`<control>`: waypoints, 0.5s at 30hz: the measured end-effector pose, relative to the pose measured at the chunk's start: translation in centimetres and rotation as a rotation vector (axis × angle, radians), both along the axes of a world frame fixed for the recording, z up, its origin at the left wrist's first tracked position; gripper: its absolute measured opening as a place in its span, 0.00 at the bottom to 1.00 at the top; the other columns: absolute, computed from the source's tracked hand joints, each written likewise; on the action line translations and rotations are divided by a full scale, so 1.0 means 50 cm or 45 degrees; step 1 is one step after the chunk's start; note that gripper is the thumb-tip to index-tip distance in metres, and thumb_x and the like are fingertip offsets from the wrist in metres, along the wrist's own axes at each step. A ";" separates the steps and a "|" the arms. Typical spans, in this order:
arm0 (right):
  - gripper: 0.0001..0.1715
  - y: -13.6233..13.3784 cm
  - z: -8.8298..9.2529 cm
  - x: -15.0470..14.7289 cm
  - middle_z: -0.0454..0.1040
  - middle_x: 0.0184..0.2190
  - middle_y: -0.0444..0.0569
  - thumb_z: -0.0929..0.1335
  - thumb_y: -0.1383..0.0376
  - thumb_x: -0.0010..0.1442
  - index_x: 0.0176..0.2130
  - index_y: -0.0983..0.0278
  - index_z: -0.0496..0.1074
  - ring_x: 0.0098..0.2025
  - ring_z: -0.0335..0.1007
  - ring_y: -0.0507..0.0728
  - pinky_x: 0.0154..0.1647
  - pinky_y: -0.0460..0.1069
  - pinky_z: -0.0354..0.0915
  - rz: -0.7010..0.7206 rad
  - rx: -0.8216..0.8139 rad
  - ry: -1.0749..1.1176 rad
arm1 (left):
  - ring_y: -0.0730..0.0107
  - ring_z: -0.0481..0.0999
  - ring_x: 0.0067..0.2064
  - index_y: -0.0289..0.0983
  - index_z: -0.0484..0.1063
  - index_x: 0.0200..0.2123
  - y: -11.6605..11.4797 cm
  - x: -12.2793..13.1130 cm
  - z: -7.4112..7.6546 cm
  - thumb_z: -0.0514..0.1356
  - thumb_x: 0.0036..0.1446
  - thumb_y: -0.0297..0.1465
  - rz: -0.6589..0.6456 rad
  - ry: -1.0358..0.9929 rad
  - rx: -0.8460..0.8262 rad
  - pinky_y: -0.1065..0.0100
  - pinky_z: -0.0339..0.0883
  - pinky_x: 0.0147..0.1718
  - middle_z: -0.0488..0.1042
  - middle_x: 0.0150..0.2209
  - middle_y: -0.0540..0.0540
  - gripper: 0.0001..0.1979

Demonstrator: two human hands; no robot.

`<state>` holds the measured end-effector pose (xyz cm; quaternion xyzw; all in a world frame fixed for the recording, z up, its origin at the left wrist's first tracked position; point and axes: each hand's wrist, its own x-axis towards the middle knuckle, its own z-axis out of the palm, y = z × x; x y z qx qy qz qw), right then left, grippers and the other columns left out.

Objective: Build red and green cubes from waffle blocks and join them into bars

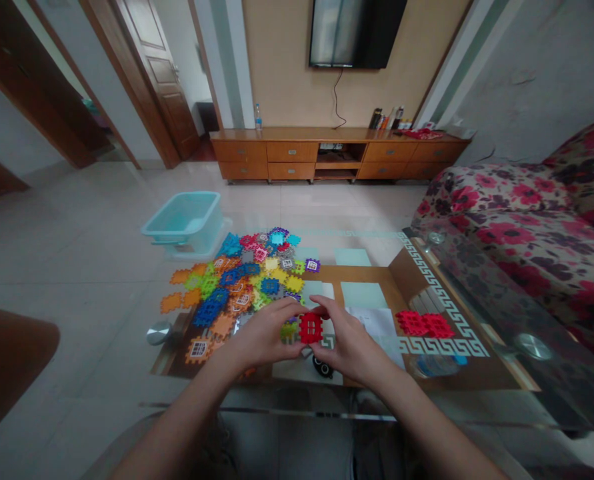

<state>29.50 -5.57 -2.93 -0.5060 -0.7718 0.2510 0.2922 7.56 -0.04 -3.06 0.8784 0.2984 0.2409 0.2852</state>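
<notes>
My left hand (271,330) and my right hand (343,335) meet over the near part of the glass table. Between them they grip a red toothed plastic building piece (311,328) with a window-like grid in its middle. The fingers and thumbs of both hands press on its two sides. To the left spreads a pile of interlocking building pieces (247,283) in orange, blue, yellow, green, grey and other colours. On the right lie joined red building pieces (424,325). A round black object (323,367) sits just below my hands.
The glass table (477,380) has a patterned border. A white paper sheet (377,327) and a plastic bottle (437,365) lie on the right. Beyond the table's left corner stands a light-blue tub (184,223). A flowered sofa (527,227) flanks the right side; a wooden cabinet (291,152) lines the wall.
</notes>
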 end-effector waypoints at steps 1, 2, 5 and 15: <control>0.48 0.000 0.000 0.000 0.70 0.57 0.56 0.72 0.70 0.54 0.67 0.58 0.51 0.59 0.68 0.62 0.59 0.60 0.67 0.009 0.015 -0.002 | 0.60 0.73 0.55 0.42 0.69 0.55 0.000 0.000 0.001 0.68 0.50 0.31 0.000 0.001 -0.001 0.57 0.69 0.55 0.73 0.53 0.44 0.28; 0.47 0.000 0.000 0.000 0.69 0.58 0.56 0.72 0.70 0.55 0.67 0.57 0.51 0.60 0.67 0.62 0.60 0.60 0.67 0.020 0.030 -0.002 | 0.59 0.73 0.54 0.42 0.69 0.54 0.000 0.001 0.002 0.68 0.50 0.30 0.002 -0.004 0.000 0.57 0.69 0.55 0.73 0.53 0.44 0.27; 0.46 0.001 0.004 0.002 0.67 0.61 0.55 0.71 0.69 0.57 0.68 0.56 0.51 0.62 0.64 0.61 0.62 0.59 0.64 0.053 0.064 -0.005 | 0.59 0.74 0.54 0.41 0.70 0.53 0.002 0.002 0.009 0.67 0.48 0.29 0.020 -0.048 0.000 0.57 0.68 0.55 0.74 0.52 0.44 0.26; 0.32 0.011 0.026 0.019 0.72 0.53 0.52 0.73 0.65 0.56 0.58 0.59 0.66 0.56 0.69 0.60 0.58 0.57 0.67 0.070 0.089 -0.053 | 0.62 0.75 0.49 0.41 0.72 0.49 0.004 0.005 0.034 0.67 0.46 0.26 0.025 -0.133 -0.050 0.61 0.70 0.50 0.76 0.47 0.46 0.24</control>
